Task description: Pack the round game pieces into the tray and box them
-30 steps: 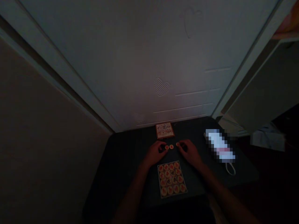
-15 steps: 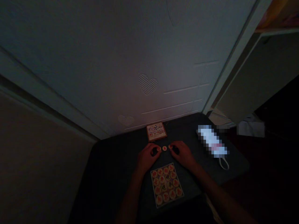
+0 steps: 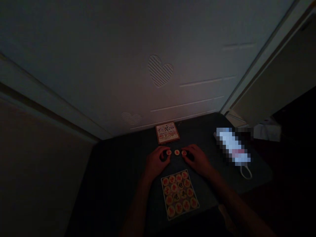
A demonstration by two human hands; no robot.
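Observation:
Between thumb and forefinger, my left hand [image 3: 158, 162] pinches a round xiangqi piece [image 3: 169, 152] with a red character. My right hand [image 3: 198, 160] grips another red-lettered piece [image 3: 184, 152] the same way. A third xiangqi piece [image 3: 177, 152] lies between them on the dark tabletop, apart from both hands. Nearer to me, below the hands, a square clear tray [image 3: 164, 193] holds rows of round pieces, most with red characters and a few with black ones. Behind the hands lies a flat printed xiangqi box [image 3: 168, 132].
The dark table [image 3: 118, 164] stands against a pale panel [image 3: 111, 82] with raised hearts and lines. At the right of the table lies a phone [image 3: 233, 146] with a lit, blurred screen and a strap loop [image 3: 246, 171]. A whitish object [image 3: 268, 132] sits beyond the table's right edge.
The view has shifted and tilted slightly. The piece at my right fingertips now shows its face more fully. Both hands stay beside the middle piece; the tray has not visibly changed.

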